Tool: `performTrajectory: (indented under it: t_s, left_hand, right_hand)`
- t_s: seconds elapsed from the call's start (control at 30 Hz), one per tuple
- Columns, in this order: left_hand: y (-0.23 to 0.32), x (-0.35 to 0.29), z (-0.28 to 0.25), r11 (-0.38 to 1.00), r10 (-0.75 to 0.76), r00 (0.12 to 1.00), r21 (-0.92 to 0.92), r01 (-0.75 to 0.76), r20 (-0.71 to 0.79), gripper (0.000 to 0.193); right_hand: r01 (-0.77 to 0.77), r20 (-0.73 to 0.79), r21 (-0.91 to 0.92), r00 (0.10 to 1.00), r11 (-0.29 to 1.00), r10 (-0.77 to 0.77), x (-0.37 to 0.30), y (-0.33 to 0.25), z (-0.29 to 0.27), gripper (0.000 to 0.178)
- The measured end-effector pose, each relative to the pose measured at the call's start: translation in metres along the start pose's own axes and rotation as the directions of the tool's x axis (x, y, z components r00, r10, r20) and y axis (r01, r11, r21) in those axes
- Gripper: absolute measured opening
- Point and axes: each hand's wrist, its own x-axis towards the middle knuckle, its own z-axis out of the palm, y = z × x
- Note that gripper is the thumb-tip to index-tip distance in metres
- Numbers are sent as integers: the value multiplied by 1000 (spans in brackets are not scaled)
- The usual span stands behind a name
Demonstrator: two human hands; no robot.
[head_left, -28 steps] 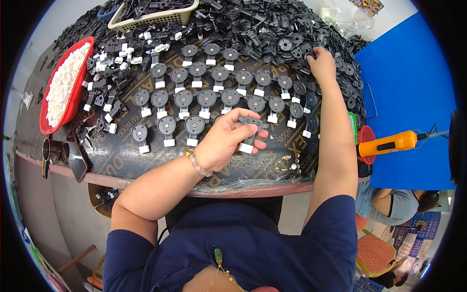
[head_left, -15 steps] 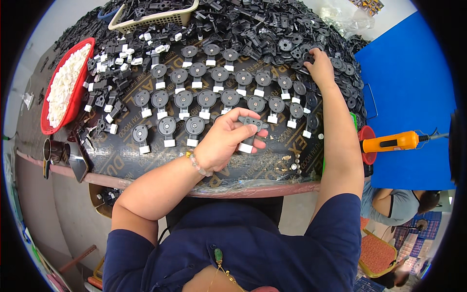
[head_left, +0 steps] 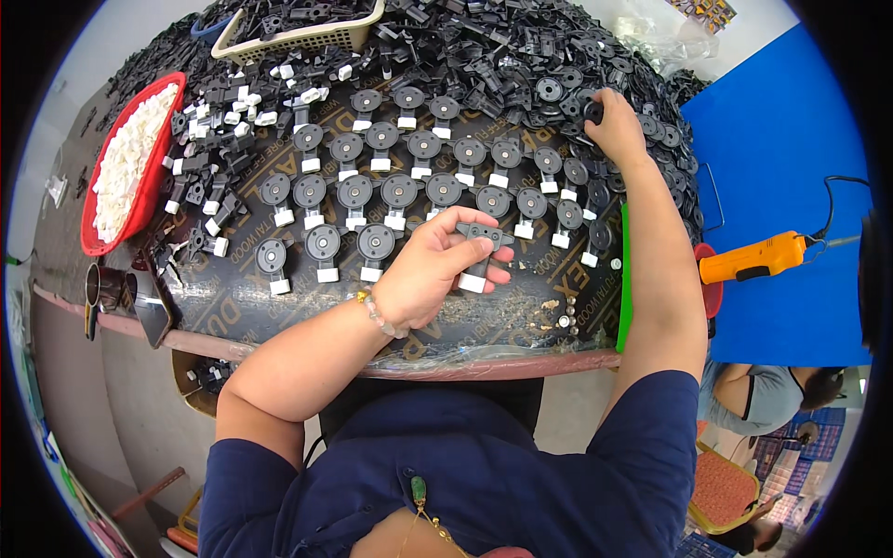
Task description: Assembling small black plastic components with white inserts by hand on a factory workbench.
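Note:
Above the near part of the table, my left hand point(head_left: 423, 270) pinches a black plastic bracket point(head_left: 477, 260) between thumb and fingers; a white cap sits on its lower end. My right hand point(head_left: 618, 128) reaches to the far right, at the edge of the heap. Its thumb and fingers close on a black round disc point(head_left: 593, 112). Between the hands and beyond them, several black parts with round discs and white caps point(head_left: 376, 242) lie in rows on the dark table point(head_left: 409, 312).
A big heap of black plastic parts point(head_left: 474, 56) fills the far side, with a beige basket point(head_left: 307, 42) in it. At left stands a red basket point(head_left: 167, 139) of white caps. An orange electric screwdriver point(head_left: 758, 258) is by the blue panel point(head_left: 781, 177). Small metal pieces point(head_left: 568, 321) lie near the front edge.
My right hand has closed on a disc at the heap and drawn slightly back. The orange screwdriver has swung and turned a little. My left hand keeps its hold on the bracket.

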Motion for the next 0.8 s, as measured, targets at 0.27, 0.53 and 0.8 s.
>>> performTrajectory:
  t_s: [0.27,0.53,0.8]
  left_hand:
    - [3,1,-1,981,50,998,-183,-58,-48,31]
    - [4,2,-4,957,126,991,-257,-131,-35,32]
    - [4,1,-7,948,186,982,-271,-168,42,32]
  right_hand:
    - [72,-61,591,997,804,-45,-40,-123,-75,23]
    - [36,93,879,965,476,-244,-134,-183,-98,21]
    - [268,-87,738,948,619,-306,-151,-189,-84,25]
